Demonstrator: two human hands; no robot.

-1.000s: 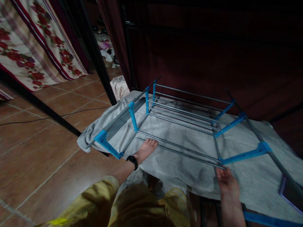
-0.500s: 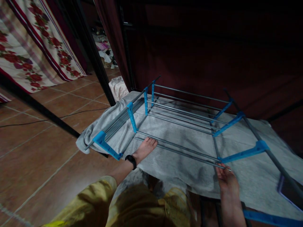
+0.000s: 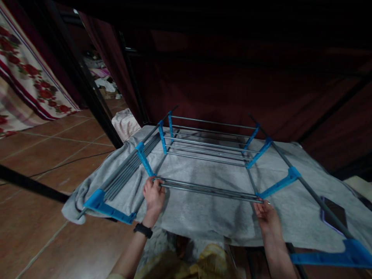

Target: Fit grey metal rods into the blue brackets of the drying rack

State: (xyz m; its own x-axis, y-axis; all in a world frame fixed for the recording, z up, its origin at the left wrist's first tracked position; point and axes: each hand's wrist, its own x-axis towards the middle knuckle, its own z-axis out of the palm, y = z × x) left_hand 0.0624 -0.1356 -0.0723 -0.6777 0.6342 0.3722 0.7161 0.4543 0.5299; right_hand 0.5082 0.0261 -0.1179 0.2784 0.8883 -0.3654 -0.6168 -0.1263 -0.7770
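A rack frame of grey metal tubes and blue plastic brackets lies across a grey blanket (image 3: 203, 217). My left hand (image 3: 153, 197) pinches the left end of a loose metal rod (image 3: 212, 191), beside the lower end of a left blue bracket (image 3: 145, 159). At the rod's other end, my right hand (image 3: 267, 217) grips it with the fingertips, close to the foot of a right blue bracket (image 3: 279, 184). The rod runs nearly parallel to another crossbar just behind it. Whether its ends sit in the brackets is hidden by my fingers.
Several spare rods (image 3: 130, 170) lie bundled on the blanket at the left. A phone (image 3: 334, 215) rests on the right, partly behind a side tube. Dark bed posts (image 3: 84, 73) and a maroon curtain (image 3: 217, 85) stand around the bed. A cable (image 3: 66, 164) crosses the tiled floor.
My left hand has slid left along the rod to its end by the bracket. My right hand stays at the right end. The view has shifted right.
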